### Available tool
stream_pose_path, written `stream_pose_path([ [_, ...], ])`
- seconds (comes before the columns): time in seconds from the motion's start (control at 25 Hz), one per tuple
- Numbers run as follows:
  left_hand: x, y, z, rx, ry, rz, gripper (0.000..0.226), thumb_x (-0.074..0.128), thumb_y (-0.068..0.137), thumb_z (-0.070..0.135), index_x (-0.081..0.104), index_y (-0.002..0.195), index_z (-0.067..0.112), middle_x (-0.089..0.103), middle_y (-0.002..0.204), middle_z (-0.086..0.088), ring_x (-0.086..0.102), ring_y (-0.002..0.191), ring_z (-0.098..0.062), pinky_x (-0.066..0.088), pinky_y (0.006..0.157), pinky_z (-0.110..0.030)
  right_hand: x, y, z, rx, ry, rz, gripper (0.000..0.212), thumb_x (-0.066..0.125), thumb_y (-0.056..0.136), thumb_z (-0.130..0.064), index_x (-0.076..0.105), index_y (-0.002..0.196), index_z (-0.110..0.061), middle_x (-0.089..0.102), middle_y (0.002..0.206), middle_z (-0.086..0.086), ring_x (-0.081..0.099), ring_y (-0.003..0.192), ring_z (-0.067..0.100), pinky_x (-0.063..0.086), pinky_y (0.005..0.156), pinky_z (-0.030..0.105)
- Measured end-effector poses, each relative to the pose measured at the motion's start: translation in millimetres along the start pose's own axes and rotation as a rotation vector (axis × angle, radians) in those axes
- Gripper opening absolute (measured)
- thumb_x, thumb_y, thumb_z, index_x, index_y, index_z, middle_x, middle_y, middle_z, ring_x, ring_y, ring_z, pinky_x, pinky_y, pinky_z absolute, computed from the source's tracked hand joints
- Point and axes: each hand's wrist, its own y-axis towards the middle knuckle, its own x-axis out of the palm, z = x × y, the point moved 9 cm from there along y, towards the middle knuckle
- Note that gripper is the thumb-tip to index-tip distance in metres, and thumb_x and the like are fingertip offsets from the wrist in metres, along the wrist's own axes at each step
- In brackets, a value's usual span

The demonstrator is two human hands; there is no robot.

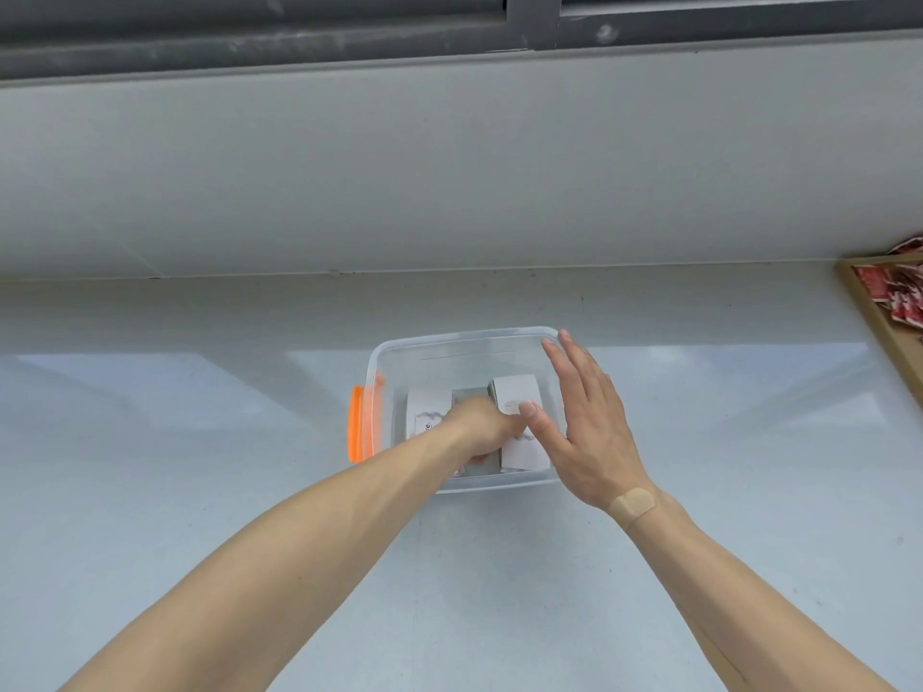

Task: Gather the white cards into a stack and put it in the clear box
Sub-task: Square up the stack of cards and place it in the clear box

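Note:
The clear box (449,342) with an orange latch (356,422) on its left side sits on the pale table. Inside it lie two lots of white cards: one stack (517,392) at the right and another (424,409) at the left, with a grey gap between. My left hand (479,424) reaches down into the box with its fingers curled on the right stack's near part. My right hand (587,417) hovers over the box's right rim, fingers spread, thumb tip touching the right stack.
A wooden tray (879,332) with red packets stands at the far right edge. A grey wall ledge (449,272) runs behind the box. The pale table surface (200,442) spreads left and right of the box.

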Motion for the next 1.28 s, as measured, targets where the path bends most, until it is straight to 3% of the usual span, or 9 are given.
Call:
stream_pose_path([
  [0.08, -6.8, -1.9, 2.8, 0.024, 0.226, 0.097, 0.045, 0.050, 0.086, 0.057, 0.059, 0.067, 0.017, 0.056, 0.054, -0.002, 0.060, 0.056, -0.024, 0.051, 0.064, -0.030, -0.2, -0.4, 0.1, 0.005, 0.012, 0.000, 0.068, 0.032, 0.093, -0.063, 0.009, 0.152, -0.038, 0.006, 0.163, -0.012, 0.005, 0.149, 0.014, 0.018, 0.117, 0.057],
  [0.16, -10.7, -1.8, 2.8, 0.020, 0.279, 0.143, 0.048, 0.051, 0.083, 0.060, 0.056, 0.063, 0.017, 0.057, 0.050, -0.001, 0.062, 0.054, -0.024, 0.052, 0.065, -0.029, -0.4, -0.8, 0.0, 0.008, 0.016, 0.005, 0.069, 0.032, 0.092, -0.064, 0.009, 0.152, -0.037, 0.006, 0.163, -0.012, 0.004, 0.149, 0.014, 0.019, 0.117, 0.056],
  [0.28, -12.6, -1.0, -0.9, -0.003, 0.209, 0.148, 0.043, 0.054, 0.083, 0.057, 0.066, 0.075, 0.016, 0.060, 0.054, -0.001, 0.062, 0.051, -0.023, 0.052, 0.063, -0.027, -0.8, -0.6, 0.3, 0.012, 0.015, 0.009, 0.069, 0.032, 0.092, -0.063, 0.010, 0.152, -0.036, 0.006, 0.163, -0.012, 0.004, 0.149, 0.013, 0.019, 0.117, 0.056],
  [0.4, -7.3, 0.5, 1.3, 0.013, 0.044, 0.111, 0.032, 0.057, 0.087, 0.044, 0.069, 0.086, 0.014, 0.071, 0.079, -0.005, 0.070, 0.067, -0.026, 0.058, 0.068, -0.031, 0.0, -1.0, 0.1, 0.010, 0.012, 0.012, 0.069, 0.034, 0.093, -0.062, 0.010, 0.152, -0.036, 0.006, 0.163, -0.012, 0.003, 0.149, 0.013, 0.018, 0.118, 0.056],
  [0.64, 1.6, 2.0, 8.7, 0.075, -0.005, 0.078, 0.040, 0.053, 0.089, 0.044, 0.068, 0.100, 0.008, 0.073, 0.093, -0.011, 0.071, 0.078, -0.031, 0.061, 0.082, -0.043, 0.6, -0.5, -1.0, 0.010, 0.032, 0.017, 0.068, 0.035, 0.093, -0.059, 0.011, 0.152, -0.036, 0.007, 0.163, -0.011, 0.004, 0.149, 0.013, 0.018, 0.118, 0.056],
  [0.88, 4.0, 5.5, 7.9, 0.057, 0.156, 0.093, 0.056, 0.051, 0.093, 0.049, 0.047, 0.122, 0.002, 0.071, 0.107, -0.015, 0.071, 0.092, -0.032, 0.057, 0.086, -0.042, 0.6, -0.9, -0.6, 0.011, 0.034, 0.026, 0.067, 0.036, 0.093, -0.058, 0.012, 0.152, -0.037, 0.008, 0.163, -0.011, 0.006, 0.149, 0.013, 0.020, 0.117, 0.056],
  [1.08, 4.2, 4.9, 4.3, 0.024, 0.233, 0.067, 0.070, 0.044, 0.096, 0.053, 0.028, 0.137, -0.001, 0.068, 0.113, -0.017, 0.067, 0.098, -0.032, 0.051, 0.071, -0.035, -1.2, -0.5, -0.9, 0.006, 0.023, 0.028, 0.066, 0.035, 0.093, -0.059, 0.012, 0.151, -0.037, 0.009, 0.163, -0.011, 0.007, 0.149, 0.014, 0.020, 0.117, 0.056],
  [1.2, 3.4, 7.3, -0.8, 0.003, 0.111, 0.049, 0.066, 0.051, 0.092, 0.055, 0.042, 0.129, 0.001, 0.069, 0.099, -0.013, 0.069, 0.087, -0.030, 0.057, 0.083, -0.039, -2.8, -1.1, -3.2, 0.004, -0.008, 0.030, 0.067, 0.034, 0.093, -0.060, 0.013, 0.151, -0.037, 0.009, 0.163, -0.010, 0.008, 0.149, 0.016, 0.020, 0.117, 0.056],
  [1.28, -0.5, 6.1, -0.7, 0.032, 0.024, 0.052, 0.052, 0.057, 0.088, 0.053, 0.059, 0.111, 0.007, 0.070, 0.095, -0.009, 0.068, 0.085, -0.026, 0.057, 0.078, -0.036, -4.5, -0.8, -6.0, -0.002, -0.039, 0.023, 0.068, 0.032, 0.092, -0.061, 0.013, 0.152, -0.035, 0.010, 0.163, -0.009, 0.010, 0.149, 0.017, 0.020, 0.117, 0.055],
])
